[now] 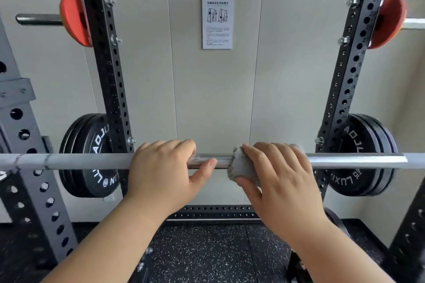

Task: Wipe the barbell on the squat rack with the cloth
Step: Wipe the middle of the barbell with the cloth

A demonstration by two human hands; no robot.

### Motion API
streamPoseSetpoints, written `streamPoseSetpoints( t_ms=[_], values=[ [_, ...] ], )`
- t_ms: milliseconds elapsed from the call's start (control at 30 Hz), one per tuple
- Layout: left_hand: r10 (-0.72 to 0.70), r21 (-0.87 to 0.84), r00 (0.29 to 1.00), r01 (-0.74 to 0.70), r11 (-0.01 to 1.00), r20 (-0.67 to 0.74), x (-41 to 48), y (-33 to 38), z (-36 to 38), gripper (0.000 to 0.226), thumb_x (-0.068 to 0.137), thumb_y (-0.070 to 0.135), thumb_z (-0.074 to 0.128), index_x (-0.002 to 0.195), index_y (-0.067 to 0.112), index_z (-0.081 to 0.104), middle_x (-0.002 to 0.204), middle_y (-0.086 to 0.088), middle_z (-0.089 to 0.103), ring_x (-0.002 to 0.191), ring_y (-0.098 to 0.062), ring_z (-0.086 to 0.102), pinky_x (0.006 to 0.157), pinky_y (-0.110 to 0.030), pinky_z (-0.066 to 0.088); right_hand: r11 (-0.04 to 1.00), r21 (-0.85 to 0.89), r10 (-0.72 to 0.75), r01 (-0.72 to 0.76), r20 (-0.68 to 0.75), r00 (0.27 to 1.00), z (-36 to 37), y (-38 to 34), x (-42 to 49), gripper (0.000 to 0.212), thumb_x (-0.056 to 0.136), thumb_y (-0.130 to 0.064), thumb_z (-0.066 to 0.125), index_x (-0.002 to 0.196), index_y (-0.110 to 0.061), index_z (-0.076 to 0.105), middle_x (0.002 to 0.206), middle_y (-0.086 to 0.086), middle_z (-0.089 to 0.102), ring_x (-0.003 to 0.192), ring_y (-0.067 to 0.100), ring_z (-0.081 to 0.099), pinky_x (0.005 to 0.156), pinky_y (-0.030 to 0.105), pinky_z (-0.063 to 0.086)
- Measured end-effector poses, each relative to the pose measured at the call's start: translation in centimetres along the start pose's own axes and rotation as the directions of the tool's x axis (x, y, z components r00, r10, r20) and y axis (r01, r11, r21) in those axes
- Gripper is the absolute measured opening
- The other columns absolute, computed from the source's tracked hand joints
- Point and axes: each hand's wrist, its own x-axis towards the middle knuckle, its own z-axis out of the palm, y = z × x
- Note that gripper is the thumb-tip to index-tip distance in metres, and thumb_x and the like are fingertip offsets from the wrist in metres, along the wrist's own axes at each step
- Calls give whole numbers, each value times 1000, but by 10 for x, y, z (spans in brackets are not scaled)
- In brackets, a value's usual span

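Two bare forearms reached up from the bottom of the frame to a barbell (pixel 92 161) lying level across the lower middle of the picture. At centre left, the left hand (pixel 165 167) gripped the bare bar, its fingers curled over the top and the thumb pressed along the front of the shiny steel. Just beside it, at centre right, the right hand (pixel 278 174) held a grey cloth (pixel 239 165) folded over the bar, with the fingers laid over the top and the thumb tucked under the cloth's lower edge. The cloth seemed to wrap right round the bar, though its far side was hidden. A short stretch of bare bar showed between the two hands.

The bar sat on a black squat rack (pixel 108 76), whose drilled uprights rose at the left and right of the frame. Black weight plates (pixel 87 140) hung behind the bar at lower left, and a matching stack (pixel 365 145) hung at lower right. Red plates (pixel 73 18) sat on pegs at upper left and upper right. A white printed notice (pixel 217 23) was fixed to the pale wall at upper centre. Speckled black floor matting (pixel 207 248) filled the bottom centre.
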Motion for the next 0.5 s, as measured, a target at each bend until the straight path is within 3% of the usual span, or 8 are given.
streamPoseSetpoints(
  t_ms=[67, 133, 233, 333, 433, 500],
  values=[
    [36, -48, 999, -35, 998, 10, 0, -2, -4, 74, 94, 80, 9, 87, 30, 64, 71, 15, 63, 67, -16, 63, 70, -35, 49, 994, -25, 110, -109, 31, 993, -9, 7, 9, 46, 101, -63, 44, 100, -23, 65, 89, -6, 64, 83, 24, 59, 87, 42, 42],
    [60, -87, 998, -60, 994, -4, 0, -7, -10, 77, 94, 82, 10, 94, 30, 67, 75, 15, 67, 70, -15, 66, 70, -35, 52, 970, -101, 224, -220, 29, 974, -13, 9, 23, 52, 102, -65, 31, 74, -26, 52, 65, -9, 54, 64, 24, 54, 72, 37, 33],
    [53, -65, 997, -56, 996, -47, 0, -24, -17, 76, 97, 78, 13, 97, 27, 70, 71, 10, 68, 67, -21, 68, 64, -34, 52, 952, -135, 277, -275, -7, 961, -11, 0, 38, 55, 104, -58, 30, 62, -24, 42, 52, -8, 43, 54, 29, 53, 65, 35, 25],
    [0, 41, 999, 1, 999, -34, -2, -40, -15, 73, 99, 71, 11, 84, 26, 66, 61, 7, 62, 59, -25, 64, 58, -32, 44, 985, -60, 163, -160, 51, 985, -2, -22, 35, 48, 107, -53, 29, 79, -27, 58, 70, -10, 58, 67, 25, 58, 72, 39, 39],
    [-7, 64, 1000, 9, 998, -29, -4, -39, -8, 60, 102, 60, 21, 67, 21, 51, 51, 5, 49, 49, -29, 54, 54, -33, 38, 999, 10, 51, -51, 31, 998, 6, -36, 23, 35, 105, -49, 45, 109, -22, 66, 98, -7, 65, 90, 27, 60, 89, 44, 43],
    [-27, 57, 998, 30, 998, -54, -3, -37, -7, 54, 101, 54, 26, 64, 20, 46, 48, 4, 47, 46, -30, 51, 53, -31, 32, 999, 49, 2, -3, 36, 999, 6, -33, 15, 37, 101, -47, 55, 124, -19, 65, 115, -5, 66, 103, 26, 61, 99, 44, 43]
  ],
)
